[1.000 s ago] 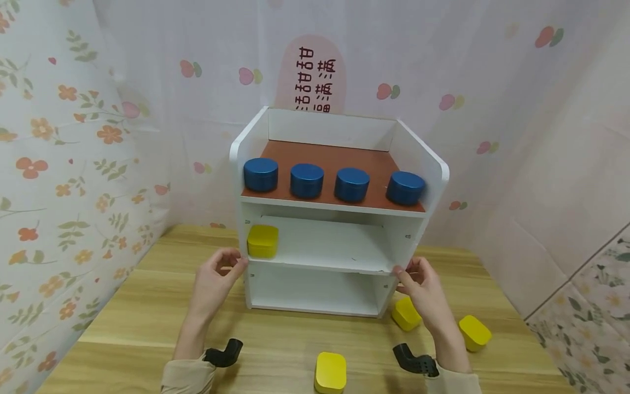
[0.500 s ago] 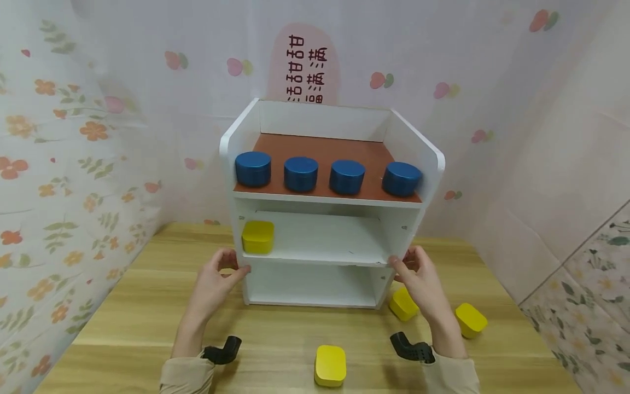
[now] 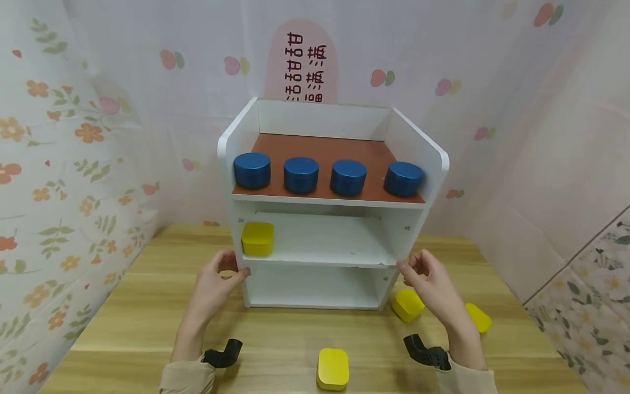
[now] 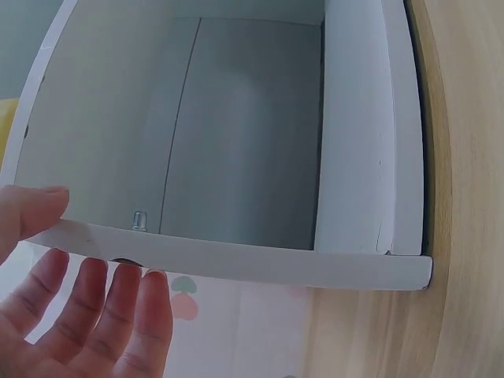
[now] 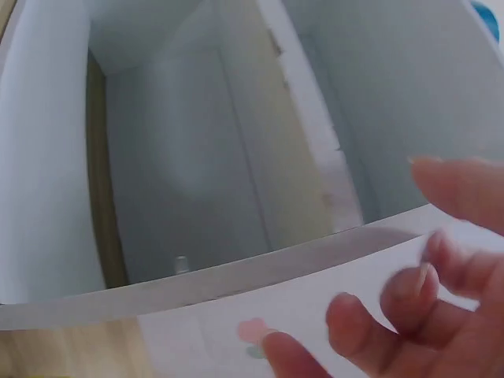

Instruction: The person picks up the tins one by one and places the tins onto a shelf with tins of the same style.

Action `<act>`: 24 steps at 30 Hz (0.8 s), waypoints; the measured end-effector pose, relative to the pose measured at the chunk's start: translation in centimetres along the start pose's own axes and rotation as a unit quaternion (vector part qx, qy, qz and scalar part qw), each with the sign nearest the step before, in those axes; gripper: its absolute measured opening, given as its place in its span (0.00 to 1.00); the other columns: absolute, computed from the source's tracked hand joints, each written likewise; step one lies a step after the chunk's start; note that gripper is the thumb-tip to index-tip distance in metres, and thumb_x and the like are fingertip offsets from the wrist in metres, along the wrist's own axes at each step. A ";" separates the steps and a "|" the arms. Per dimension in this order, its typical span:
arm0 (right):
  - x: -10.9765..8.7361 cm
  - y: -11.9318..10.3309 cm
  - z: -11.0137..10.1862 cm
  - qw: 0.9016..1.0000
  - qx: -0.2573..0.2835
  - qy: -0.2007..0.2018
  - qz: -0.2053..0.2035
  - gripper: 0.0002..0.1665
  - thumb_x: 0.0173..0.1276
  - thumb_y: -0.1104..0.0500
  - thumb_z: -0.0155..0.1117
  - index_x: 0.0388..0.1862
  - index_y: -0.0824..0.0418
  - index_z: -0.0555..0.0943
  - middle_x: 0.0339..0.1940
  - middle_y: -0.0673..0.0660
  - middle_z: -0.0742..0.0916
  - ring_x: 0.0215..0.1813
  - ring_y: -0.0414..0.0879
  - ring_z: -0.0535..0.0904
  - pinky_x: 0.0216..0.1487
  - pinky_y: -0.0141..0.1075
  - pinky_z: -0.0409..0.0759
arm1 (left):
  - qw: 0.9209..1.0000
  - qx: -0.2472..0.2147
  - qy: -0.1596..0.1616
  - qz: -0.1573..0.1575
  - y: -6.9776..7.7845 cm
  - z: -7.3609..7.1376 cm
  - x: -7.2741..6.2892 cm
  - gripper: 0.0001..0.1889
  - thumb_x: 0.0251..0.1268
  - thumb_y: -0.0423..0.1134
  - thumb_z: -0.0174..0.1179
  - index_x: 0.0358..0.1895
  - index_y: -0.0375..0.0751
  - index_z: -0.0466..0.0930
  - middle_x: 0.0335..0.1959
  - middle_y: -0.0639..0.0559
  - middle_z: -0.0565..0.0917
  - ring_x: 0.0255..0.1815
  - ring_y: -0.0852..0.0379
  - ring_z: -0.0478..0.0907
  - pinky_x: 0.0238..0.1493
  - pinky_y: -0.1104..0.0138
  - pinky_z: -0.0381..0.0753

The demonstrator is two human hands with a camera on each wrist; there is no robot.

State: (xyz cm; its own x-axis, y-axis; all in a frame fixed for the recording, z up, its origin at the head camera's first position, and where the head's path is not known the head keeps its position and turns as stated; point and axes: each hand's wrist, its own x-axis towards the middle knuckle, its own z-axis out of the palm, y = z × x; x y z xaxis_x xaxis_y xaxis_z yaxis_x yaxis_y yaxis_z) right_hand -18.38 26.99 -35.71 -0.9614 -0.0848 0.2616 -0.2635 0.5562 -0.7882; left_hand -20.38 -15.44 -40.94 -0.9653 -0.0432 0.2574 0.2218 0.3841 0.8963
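Note:
A white three-level shelf unit (image 3: 327, 200) stands upright on the wooden table. My left hand (image 3: 215, 283) grips its left side panel, thumb over the front edge and fingers along the outer face, as the left wrist view shows. At the right panel my right hand (image 3: 433, 285) has its thumb and loosely bent fingers spread; in the right wrist view the fingers (image 5: 354, 323) stand off the panel (image 5: 260, 268). Several round blue tins (image 3: 301, 175) line the brown top. One yellow tin (image 3: 258, 239) sits at the left end of the middle level.
A yellow tin (image 3: 333, 369) lies on the table (image 3: 275, 339) in front of the unit. Another yellow tin (image 3: 408, 305) is by the unit's right foot, and a third yellow tin (image 3: 478, 317) is partly behind the right forearm. A patterned curtain (image 3: 197, 126) hangs behind.
My right hand has shifted outward to the right, its fingers loosening from the panel. The left hand keeps its hold. The head view has tilted slightly, moving the whole scene.

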 end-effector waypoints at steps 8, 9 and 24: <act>-1.2 -1.6 0.5 0.992 -0.068 -0.101 -0.042 0.10 0.72 0.49 0.62 0.39 0.53 0.74 0.32 0.50 0.80 0.37 0.46 0.77 0.36 0.37 0.78 | 1.000 -0.002 -0.006 -0.001 0.1 0.0 -0.1 0.18 0.63 0.37 0.67 0.53 0.37 0.75 0.44 0.43 0.80 0.49 0.51 0.75 0.45 0.68 0.78; -1.2 -1.8 0.8 0.990 -0.066 -0.117 -0.046 0.10 0.72 0.49 0.62 0.40 0.52 0.74 0.33 0.49 0.81 0.38 0.45 0.78 0.38 0.38 0.79 | 1.000 -0.001 -0.004 -0.001 0.1 0.1 -0.1 0.18 0.63 0.37 0.67 0.53 0.37 0.75 0.44 0.43 0.80 0.49 0.51 0.75 0.45 0.68 0.78; -2.4 -2.4 7.2 0.946 0.035 -0.291 -0.137 0.12 0.72 0.53 0.62 0.53 0.48 0.76 0.50 0.47 0.80 0.52 0.44 0.76 0.53 0.41 0.78 | 1.000 -0.004 0.004 -0.010 -0.1 0.4 0.0 0.19 0.61 0.36 0.68 0.53 0.38 0.75 0.44 0.44 0.79 0.49 0.50 0.75 0.47 0.63 0.78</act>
State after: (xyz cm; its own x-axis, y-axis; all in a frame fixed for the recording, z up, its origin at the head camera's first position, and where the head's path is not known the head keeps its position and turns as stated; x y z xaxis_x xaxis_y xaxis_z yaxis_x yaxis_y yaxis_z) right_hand -15.99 19.94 -38.46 -0.7317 -0.6699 0.1258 -0.4933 0.3932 -0.7759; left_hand -20.49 -15.14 -41.19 -0.9683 -0.0587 0.2426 0.2037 0.3758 0.9040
